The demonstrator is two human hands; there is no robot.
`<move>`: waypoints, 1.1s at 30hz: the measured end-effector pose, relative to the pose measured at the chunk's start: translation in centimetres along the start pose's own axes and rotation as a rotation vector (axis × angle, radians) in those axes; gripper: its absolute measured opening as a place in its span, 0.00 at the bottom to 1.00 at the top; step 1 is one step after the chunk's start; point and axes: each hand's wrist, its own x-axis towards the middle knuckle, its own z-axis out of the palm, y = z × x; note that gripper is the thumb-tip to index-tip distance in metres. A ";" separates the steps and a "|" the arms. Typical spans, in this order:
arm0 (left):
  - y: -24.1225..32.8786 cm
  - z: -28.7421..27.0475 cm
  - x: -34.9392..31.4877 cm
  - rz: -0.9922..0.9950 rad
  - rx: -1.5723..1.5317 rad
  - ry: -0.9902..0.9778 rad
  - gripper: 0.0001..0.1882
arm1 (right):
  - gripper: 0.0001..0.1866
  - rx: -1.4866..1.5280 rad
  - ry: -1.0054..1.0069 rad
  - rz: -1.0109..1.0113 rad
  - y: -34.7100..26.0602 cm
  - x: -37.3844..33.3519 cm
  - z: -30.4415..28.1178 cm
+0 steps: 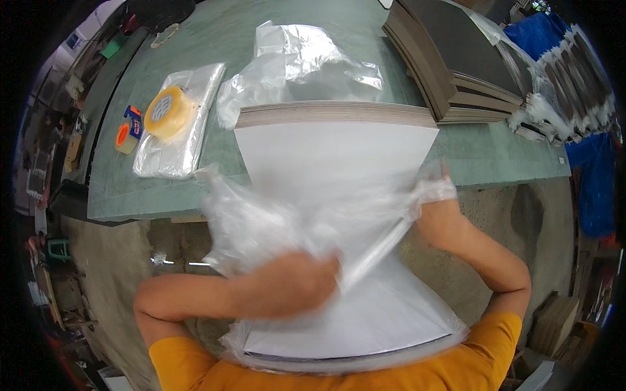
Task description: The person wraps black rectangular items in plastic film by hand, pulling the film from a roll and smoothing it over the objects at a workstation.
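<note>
A stack of large white boards (339, 146) rests on the green table's near edge and reaches back towards my chest. A clear plastic bag (254, 218) covers its near part, bunched and blurred at mid-length. My left hand (293, 283), smeared by motion, is closed over the bag at the near left, by one end of a taut fold. My right hand (440, 215) grips the bag's edge at the stack's right side, with plastic drawn over its fingers and one finger pointing away. The fold runs slantwise between both hands.
On the green table (176, 199) lie a pile of folded plastic bags (173, 156), a yellow tape roll (168, 112) and an orange-and-blue tape dispenser (129, 130). Crumpled clear plastic (300, 65) sits behind the stack. Dark boards (456, 55) are piled at the far right.
</note>
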 end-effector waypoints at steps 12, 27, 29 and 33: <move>-4.8 3.1 -4.9 -0.423 -0.307 -0.348 0.08 | 0.09 0.783 0.736 -0.090 1.5 -1.9 -6.9; -8.0 -3.4 -2.7 -0.859 0.322 0.596 0.37 | 0.36 0.368 1.022 0.221 1.9 0.9 -2.8; -7.5 -3.4 -3.2 -0.781 0.342 0.640 0.35 | 0.33 0.451 1.047 0.182 1.5 -0.6 -2.5; -8.4 -4.3 -6.5 -0.462 -0.141 0.755 0.24 | 0.20 1.335 0.964 0.100 3.6 -2.7 -1.9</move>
